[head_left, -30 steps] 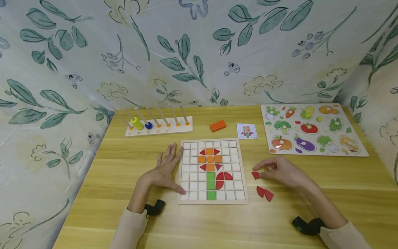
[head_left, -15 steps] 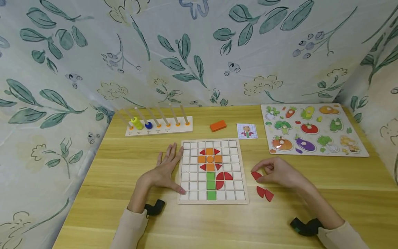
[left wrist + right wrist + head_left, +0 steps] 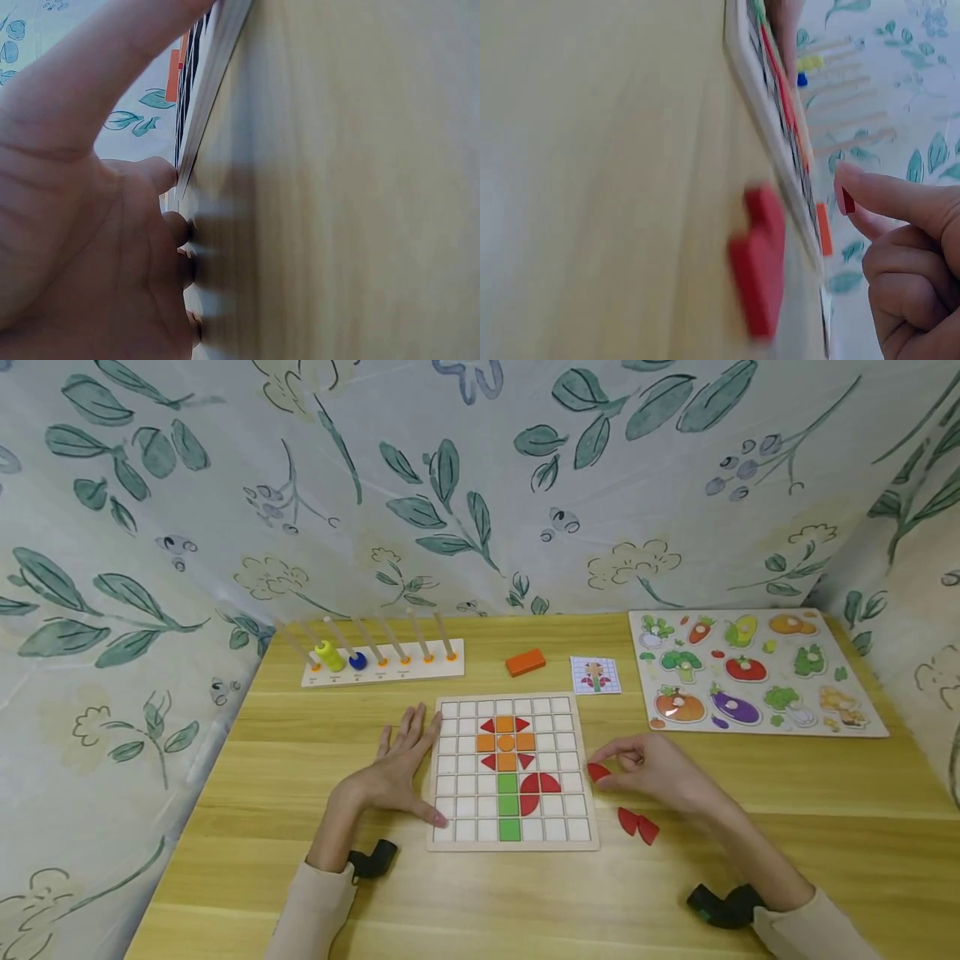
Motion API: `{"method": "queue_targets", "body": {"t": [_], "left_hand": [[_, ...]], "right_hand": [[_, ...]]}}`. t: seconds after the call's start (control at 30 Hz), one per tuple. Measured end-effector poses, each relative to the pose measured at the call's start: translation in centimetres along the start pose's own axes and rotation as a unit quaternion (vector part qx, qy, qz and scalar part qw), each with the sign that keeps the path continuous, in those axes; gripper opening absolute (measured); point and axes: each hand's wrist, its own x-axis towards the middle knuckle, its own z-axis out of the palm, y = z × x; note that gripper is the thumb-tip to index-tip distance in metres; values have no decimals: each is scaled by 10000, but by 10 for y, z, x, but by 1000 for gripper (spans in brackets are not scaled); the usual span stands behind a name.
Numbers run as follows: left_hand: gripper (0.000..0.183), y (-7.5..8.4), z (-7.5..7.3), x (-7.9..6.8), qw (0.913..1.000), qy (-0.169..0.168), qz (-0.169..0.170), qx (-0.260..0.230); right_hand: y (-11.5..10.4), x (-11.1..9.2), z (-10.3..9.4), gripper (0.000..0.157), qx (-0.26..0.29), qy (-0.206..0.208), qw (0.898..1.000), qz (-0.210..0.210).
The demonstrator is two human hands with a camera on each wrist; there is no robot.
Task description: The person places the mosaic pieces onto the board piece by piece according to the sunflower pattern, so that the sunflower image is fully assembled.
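A white grid board with a wooden frame lies mid-table, bearing orange squares, an orange circle, red triangles, green squares in a column and three red quarter-circles. My left hand lies spread along the board's left edge, thumb on the lower left corner. Just off the board's right edge, my right hand pinches a red quarter-circle piece between thumb and forefinger; the right wrist view shows the same red piece at the fingertips. Two more red quarter-circles lie on the table below that hand.
Behind the board lie an orange block and a small pattern card. A peg stand with yellow and blue beads is at back left. A vegetable puzzle board occupies the back right, against a floral cloth.
My right hand has moved left and slightly away from me, carrying the red quarter-circle toward the board's right edge. My left hand has stayed in place.
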Motion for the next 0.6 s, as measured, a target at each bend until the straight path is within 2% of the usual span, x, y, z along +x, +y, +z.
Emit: {"method": "queue_targets", "body": {"t": [0.1, 0.23, 0.43, 0.6], "left_hand": [[153, 0, 0, 0, 10000, 9, 10, 6], [153, -1, 0, 0, 10000, 4, 6, 29], [152, -1, 1, 0, 10000, 9, -6, 28], [152, -1, 1, 1, 10000, 31, -18, 28]], "right_hand": [[-18, 5, 15, 29, 265, -11, 9996, 110], [-41, 19, 44, 24, 429, -33, 9991, -29], [-68, 37, 88, 19, 363, -177, 9981, -463], [-77, 48, 107, 19, 161, 7, 9984, -550]]}}
